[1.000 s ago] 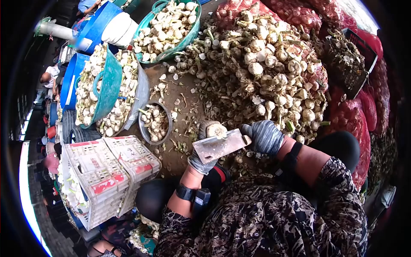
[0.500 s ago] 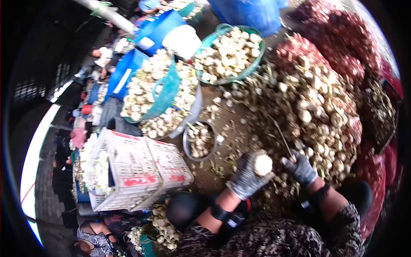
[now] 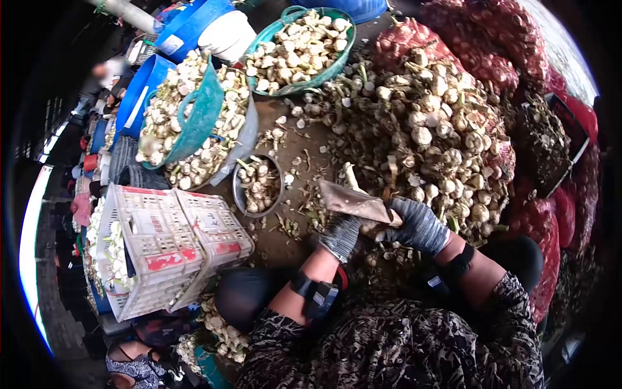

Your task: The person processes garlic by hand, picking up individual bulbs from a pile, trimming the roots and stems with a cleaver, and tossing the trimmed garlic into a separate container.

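- One cleaver (image 3: 355, 202), its broad metal blade dull and smudged, lay tilted over part of the left hand (image 3: 341, 236).
- The right hand (image 3: 418, 225), in a grey striped glove, was clenched round the cleaver's handle end.
- A pale garlic stem (image 3: 350, 176) stuck out past the blade's far edge.
- The left hand wore a similar glove; the blade stood in the way of its fingers, so its grip could not be told.
- Beyond the hands rose a garlic heap (image 3: 440, 129), soil-stained bulbs with stems, with red mesh sacks (image 3: 486, 39) behind it and more to its right.
- Left of the heap, a round bowl (image 3: 282, 188) of garlic stood on the littered floor (image 3: 301, 146), near a white crate (image 3: 159, 227) and green tubs (image 3: 201, 123).
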{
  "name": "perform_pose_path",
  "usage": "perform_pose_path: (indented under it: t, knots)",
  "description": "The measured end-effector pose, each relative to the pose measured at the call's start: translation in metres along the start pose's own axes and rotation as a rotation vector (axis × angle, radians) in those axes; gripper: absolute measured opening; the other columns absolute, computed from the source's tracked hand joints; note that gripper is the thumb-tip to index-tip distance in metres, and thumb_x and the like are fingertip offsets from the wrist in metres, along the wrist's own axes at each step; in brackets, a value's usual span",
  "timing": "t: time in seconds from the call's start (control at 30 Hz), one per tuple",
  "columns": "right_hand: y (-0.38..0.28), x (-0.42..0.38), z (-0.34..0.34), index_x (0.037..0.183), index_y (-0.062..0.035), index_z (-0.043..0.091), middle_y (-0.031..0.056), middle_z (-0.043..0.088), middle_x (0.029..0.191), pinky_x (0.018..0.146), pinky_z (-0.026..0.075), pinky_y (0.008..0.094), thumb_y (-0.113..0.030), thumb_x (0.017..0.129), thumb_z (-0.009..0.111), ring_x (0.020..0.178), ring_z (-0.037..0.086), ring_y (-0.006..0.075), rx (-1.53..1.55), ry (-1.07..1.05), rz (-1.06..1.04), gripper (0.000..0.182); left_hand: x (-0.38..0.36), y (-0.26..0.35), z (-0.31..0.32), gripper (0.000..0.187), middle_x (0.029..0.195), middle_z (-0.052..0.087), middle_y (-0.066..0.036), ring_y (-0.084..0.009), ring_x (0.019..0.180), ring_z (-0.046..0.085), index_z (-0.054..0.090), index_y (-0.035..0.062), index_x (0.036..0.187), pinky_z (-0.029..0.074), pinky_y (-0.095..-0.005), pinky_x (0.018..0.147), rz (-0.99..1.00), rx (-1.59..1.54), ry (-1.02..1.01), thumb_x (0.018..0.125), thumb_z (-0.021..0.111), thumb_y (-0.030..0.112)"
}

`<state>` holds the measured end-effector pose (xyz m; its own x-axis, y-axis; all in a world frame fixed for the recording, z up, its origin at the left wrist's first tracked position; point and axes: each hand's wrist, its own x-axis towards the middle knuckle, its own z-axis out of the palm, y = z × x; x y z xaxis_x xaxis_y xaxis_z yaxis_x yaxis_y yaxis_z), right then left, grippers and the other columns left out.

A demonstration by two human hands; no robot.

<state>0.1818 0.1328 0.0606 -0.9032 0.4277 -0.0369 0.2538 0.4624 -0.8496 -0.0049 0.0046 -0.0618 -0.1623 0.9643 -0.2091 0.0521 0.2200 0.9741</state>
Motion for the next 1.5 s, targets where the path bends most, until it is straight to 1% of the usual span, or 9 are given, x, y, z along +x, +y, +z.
perform_pose_path:
  t: [0.2, 0.4, 0.67, 0.93, 1.13, 1.23, 1.33, 1.4, 1.5]
  knots:
    - [0.000, -0.004, -0.012, 0.101, -0.0088, 0.064, 0.0149, 0.067, 0.083, 0.072, 0.053, 0.0449, -0.032, 0.084, 0.070, 0.083, 0.066, 0.0366, -0.310, -0.069, 0.048, 0.029, -0.008, 0.017, 0.002, 0.041, 0.134, 0.056, -0.014, -0.0287, 0.119, 0.055, 0.049, 0.0071, 0.137, 0.044, -0.0405, 0.102, 0.232, 1.003, 0.213, 0.100, 0.055, 0.024]
    - [0.065, -0.007, -0.019, 0.112, -0.0072, 0.067, 0.0204, 0.070, 0.083, 0.076, 0.054, 0.0445, -0.043, 0.091, 0.061, 0.082, 0.069, 0.0362, -0.226, -0.248, 0.626, 0.042, -0.012, 0.030, -0.027, 0.028, 0.083, 0.066, -0.003, -0.0138, 0.073, 0.063, 0.064, 0.0081, 0.104, 0.052, -0.0286, 0.065, -0.278, -0.287, 0.467, 0.094, 0.067, 0.034]
    - [0.045, -0.007, -0.034, 0.116, -0.0020, 0.061, 0.0238, 0.068, 0.086, 0.073, 0.053, 0.0424, -0.023, 0.086, 0.070, 0.080, 0.068, 0.0361, 0.154, 0.343, 0.341, 0.038, 0.144, 0.179, -0.127, 0.074, 0.135, 0.044, -0.023, -0.0339, 0.126, 0.052, 0.031, -0.0027, 0.138, 0.051, -0.0505, 0.102, 0.177, -0.948, 0.531, 0.094, 0.061, 0.048]
    - [0.015, 0.003, -0.062, 0.100, -0.0015, 0.066, 0.0041, 0.068, 0.086, 0.070, 0.052, 0.0283, -0.004, 0.088, 0.065, 0.077, 0.062, 0.0114, 0.482, 0.604, 0.305, 0.012, 0.263, 0.118, 0.038, 0.060, 0.114, 0.067, -0.018, -0.0350, 0.106, 0.065, 0.053, 0.0046, 0.126, 0.050, -0.0411, 0.093, -0.006, 0.488, 0.042, 0.089, 0.063, 0.052]
    - [0.042, 0.008, -0.061, 0.094, -0.0031, 0.066, 0.0039, 0.069, 0.082, 0.069, 0.052, 0.0276, -0.007, 0.089, 0.069, 0.073, 0.063, 0.0114, 0.516, 0.735, 0.273, 0.007, 0.226, 0.092, 0.102, 0.101, 0.114, 0.064, -0.028, -0.0443, 0.102, 0.063, 0.013, 0.0134, 0.156, 0.051, -0.0472, 0.092, -0.264, 0.927, 0.287, 0.081, 0.075, 0.040]
    - [0.047, 0.005, -0.060, 0.097, -0.0032, 0.065, 0.0028, 0.068, 0.084, 0.072, 0.051, 0.0269, -0.005, 0.089, 0.068, 0.077, 0.062, 0.0101, 0.596, 0.722, 0.338, 0.008, 0.203, 0.070, 0.087, 0.101, 0.112, 0.064, -0.026, -0.0410, 0.104, 0.063, 0.016, 0.0146, 0.155, 0.051, -0.0460, 0.091, 0.007, 0.726, 0.247, 0.079, 0.079, 0.034]
    - [0.043, 0.001, -0.063, 0.101, -0.0045, 0.066, 0.0032, 0.068, 0.084, 0.071, 0.050, 0.0275, -0.009, 0.089, 0.070, 0.075, 0.059, 0.0099, 0.457, 0.694, 0.299, 0.014, 0.185, 0.026, 0.054, 0.047, 0.104, 0.063, 0.000, -0.0130, 0.091, 0.057, 0.052, 0.0072, 0.130, 0.051, -0.0285, 0.084, 0.027, -0.038, 0.102, 0.090, 0.073, 0.018]
    - [0.045, -0.001, -0.059, 0.104, -0.0029, 0.065, 0.0039, 0.068, 0.081, 0.068, 0.050, 0.0287, -0.014, 0.089, 0.070, 0.072, 0.059, 0.0100, 0.424, 0.639, 0.336, 0.020, 0.151, 0.032, 0.032, 0.044, 0.108, 0.063, -0.001, -0.0152, 0.095, 0.060, 0.057, 0.0073, 0.124, 0.053, -0.0298, 0.085, -0.082, -0.874, 0.030, 0.091, 0.073, 0.031]
    - [0.037, -0.004, -0.054, 0.107, -0.0036, 0.064, 0.0148, 0.068, 0.083, 0.071, 0.052, 0.0351, -0.023, 0.088, 0.071, 0.073, 0.065, 0.0224, 0.295, 0.484, 0.270, 0.028, 0.095, 0.066, 0.014, 0.053, 0.113, 0.062, 0.000, -0.0166, 0.104, 0.060, 0.056, 0.0079, 0.127, 0.050, -0.0335, 0.092, -0.138, -0.754, 0.039, 0.090, 0.071, 0.042]
